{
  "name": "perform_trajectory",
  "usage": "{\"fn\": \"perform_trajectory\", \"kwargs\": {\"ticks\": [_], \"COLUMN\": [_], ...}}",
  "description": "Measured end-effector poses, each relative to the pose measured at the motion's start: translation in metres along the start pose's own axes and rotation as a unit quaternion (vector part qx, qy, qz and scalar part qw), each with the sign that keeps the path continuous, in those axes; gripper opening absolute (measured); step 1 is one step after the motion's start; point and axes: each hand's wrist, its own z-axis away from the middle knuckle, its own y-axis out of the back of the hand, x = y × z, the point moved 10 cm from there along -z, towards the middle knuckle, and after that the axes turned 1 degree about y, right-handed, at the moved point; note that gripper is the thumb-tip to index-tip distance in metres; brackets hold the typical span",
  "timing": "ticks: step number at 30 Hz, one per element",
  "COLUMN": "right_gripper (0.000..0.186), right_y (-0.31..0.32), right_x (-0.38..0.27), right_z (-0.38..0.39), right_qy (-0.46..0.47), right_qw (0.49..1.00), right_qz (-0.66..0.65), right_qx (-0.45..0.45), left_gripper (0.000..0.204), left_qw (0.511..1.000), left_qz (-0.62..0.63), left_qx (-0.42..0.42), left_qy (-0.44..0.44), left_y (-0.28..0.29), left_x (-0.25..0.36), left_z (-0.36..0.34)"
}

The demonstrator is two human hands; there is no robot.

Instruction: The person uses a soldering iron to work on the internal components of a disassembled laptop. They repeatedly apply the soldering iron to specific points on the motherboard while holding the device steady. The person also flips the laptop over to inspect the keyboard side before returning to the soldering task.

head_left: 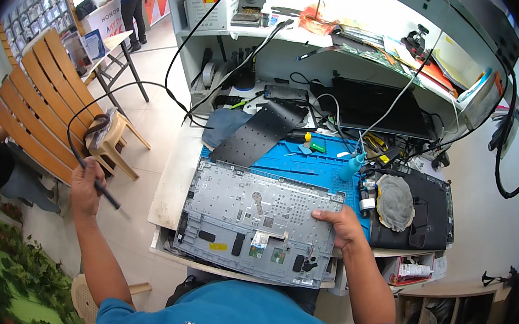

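Note:
My left hand (85,187), raised left of the bench, is closed around a black hose or cable with a straight stick-like end (109,197). Which of the two it is, I cannot tell. Its line curves up and back toward the shelf. My right hand (346,227) grips the right edge of a grey laptop top case (225,190), thumb on top. The case lies with its inner side up, showing rivets, small holes, a yellow sticker and black pads. It tilts over the bench's front edge. A black perforated panel (256,135) lies just behind it.
A blue repair mat (301,160) carries a teal bottle (352,167) and small tools. A grey cloth (394,203) rests on a black laptop part (428,211) at right. Cables hang over the bench. A wooden chair (51,102) and a plastic stool (117,131) stand left; two people are farther off.

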Motion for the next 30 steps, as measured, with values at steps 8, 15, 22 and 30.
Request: {"fn": "perform_trajectory", "kwargs": {"ticks": [8,15,22,30], "right_gripper": [0.054,0.055,0.055,0.062], "right_y": [-0.009,-0.007,-0.009,0.0], "right_x": [-0.006,-0.006,-0.007,-0.003], "right_z": [0.0,0.001,0.003,0.0], "right_qy": [0.026,0.036,0.023,0.023], "right_qw": [1.0,0.999,0.999,0.998], "right_qz": [0.003,0.016,0.031,0.036], "right_qx": [-0.01,0.002,0.021,0.036], "left_gripper": [0.036,0.044,0.049,0.026], "left_qw": [0.808,0.701,0.636,0.821], "left_qz": [-0.584,-0.662,-0.708,-0.403], "left_qx": [0.018,-0.03,-0.003,-0.099], "left_qy": [0.074,0.264,0.306,0.393], "left_y": [0.109,0.155,0.221,0.217], "left_x": [-0.114,-0.243,-0.328,-0.412], "left_z": [0.006,0.047,0.103,0.137]}}
